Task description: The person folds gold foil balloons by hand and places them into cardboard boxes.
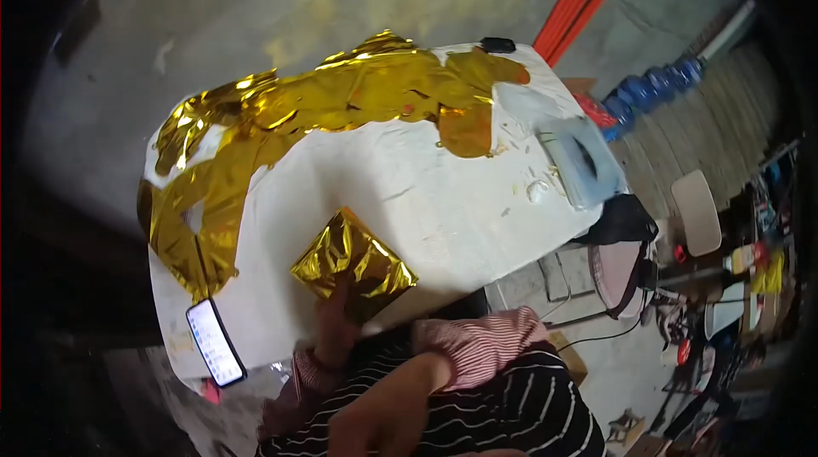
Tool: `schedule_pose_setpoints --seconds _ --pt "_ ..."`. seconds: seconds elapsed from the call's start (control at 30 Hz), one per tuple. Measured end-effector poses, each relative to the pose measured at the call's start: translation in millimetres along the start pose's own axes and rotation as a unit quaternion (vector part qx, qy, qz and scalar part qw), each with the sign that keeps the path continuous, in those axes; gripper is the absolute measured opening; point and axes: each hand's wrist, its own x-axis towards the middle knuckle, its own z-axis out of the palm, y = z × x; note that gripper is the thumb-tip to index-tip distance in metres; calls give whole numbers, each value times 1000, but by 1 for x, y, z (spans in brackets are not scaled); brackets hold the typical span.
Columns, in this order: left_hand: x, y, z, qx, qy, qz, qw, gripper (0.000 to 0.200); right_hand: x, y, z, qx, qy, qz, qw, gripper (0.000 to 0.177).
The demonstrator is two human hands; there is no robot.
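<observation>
A square piece of shiny gold foil (362, 257), which looks folded or like a flat pouch, is at the near edge of the white table. My left hand (337, 321) grips its near side, with a digit laid over the top surface and the other fingers hidden beneath or behind. My right hand (375, 419) hangs low over my striped lap, close to the camera. Its fingers point down and are too dark and blurred to make out, and whether it holds anything does not show. More gold foil pieces (358, 91) lie spread in a curved band along the table's far and left sides.
On the white table (409, 193), a phone with a lit screen (216, 343) lies at the near left. A black object (498, 45) sits at the far edge. A translucent plastic container (581, 160) and small scraps are at right. Beyond stand orange poles (584, 1) and a stool (696, 212).
</observation>
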Motion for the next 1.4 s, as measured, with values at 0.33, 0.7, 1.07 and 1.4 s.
schedule_pose_setpoints --seconds 0.33,0.7,1.07,1.4 --pt "-7 9 -8 326 -27 5 945 75 -163 -65 -6 -294 750 78 587 24" --pt "6 -16 -29 598 -12 101 795 42 -377 -76 -35 -102 929 -206 290 15" --pt "6 -8 -13 7 37 -3 999 39 -402 -89 -80 -157 934 -178 269 64" --pt "8 -9 -8 -11 46 35 998 42 -371 -64 -70 -562 808 118 129 77"
